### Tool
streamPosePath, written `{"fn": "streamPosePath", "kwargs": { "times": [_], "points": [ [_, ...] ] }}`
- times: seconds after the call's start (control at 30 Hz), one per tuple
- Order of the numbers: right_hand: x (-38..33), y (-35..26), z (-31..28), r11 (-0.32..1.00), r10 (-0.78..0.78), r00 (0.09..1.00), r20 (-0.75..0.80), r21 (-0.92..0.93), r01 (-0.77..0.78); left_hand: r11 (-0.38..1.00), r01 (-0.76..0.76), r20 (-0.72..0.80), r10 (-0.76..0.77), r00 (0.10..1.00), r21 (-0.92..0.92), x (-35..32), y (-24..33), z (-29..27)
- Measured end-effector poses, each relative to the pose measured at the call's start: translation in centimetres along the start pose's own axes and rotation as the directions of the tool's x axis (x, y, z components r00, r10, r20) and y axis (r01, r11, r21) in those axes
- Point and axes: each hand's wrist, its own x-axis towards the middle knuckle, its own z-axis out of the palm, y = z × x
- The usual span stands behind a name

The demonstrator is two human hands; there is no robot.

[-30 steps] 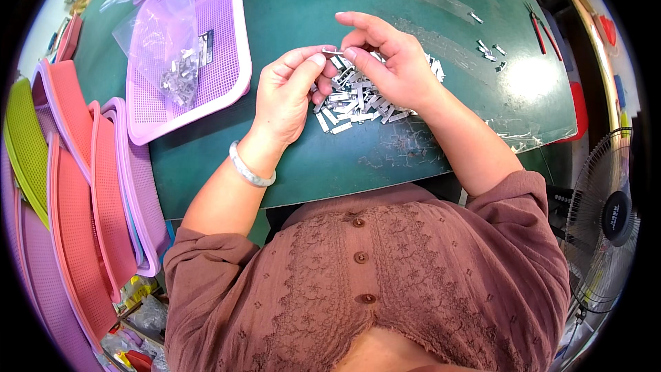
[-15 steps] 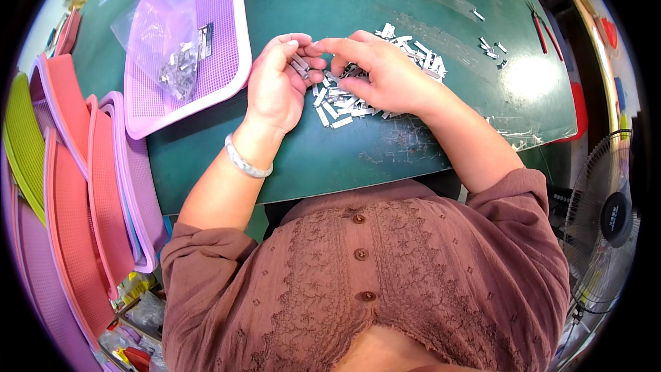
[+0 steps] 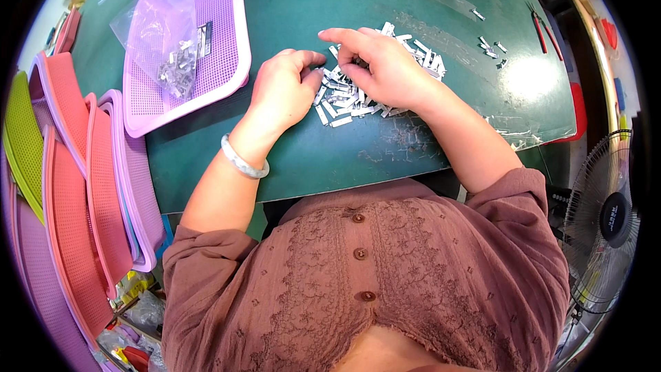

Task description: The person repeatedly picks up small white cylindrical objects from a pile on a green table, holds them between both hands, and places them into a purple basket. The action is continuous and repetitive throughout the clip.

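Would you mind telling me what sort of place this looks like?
Probably a small workshop bench for hand sorting or assembly: a green mat carries a pile of small metal parts under both hands, a purple mesh tray holds bagged parts, and stacked trays wait at the left.

This is a small assembly workshop, a hand-sorting bench. A green cutting mat (image 3: 385,158) covers the worktop, with a heap of small metal parts (image 3: 358,93) on it. A purple mesh tray (image 3: 220,41) holds a clear bag of more parts (image 3: 169,41). Stacked pink and green trays (image 3: 62,186) stand at the left, red-handled tools (image 3: 544,27) lie at the far edge, and a floor fan (image 3: 609,227) stands at the right.
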Motion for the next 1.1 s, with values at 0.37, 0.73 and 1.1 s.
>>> {"fn": "streamPosePath", "kwargs": {
  "times": [0.37,0.73,1.1],
  "points": [
    [-0.1,0.3,-0.3,0.873,0.220,0.975,0.043,0.438,-0.216,0.914,-0.068,-0.106,0.027,0.994,-0.401,0.4,0.1,0.7],
    [0.4,0.0,-1.0,0.470,0.380,0.910,0.165,0.813,-0.344,0.757,-0.149,-0.140,0.077,0.987,-0.636,0.2,0.9,1.1],
    [0.5,-0.2,-1.0,0.477,0.456,0.890,-0.004,0.845,-0.240,0.496,0.272,0.238,-0.132,0.962,-0.825,-0.2,2.0,0.5]
  ]
}}
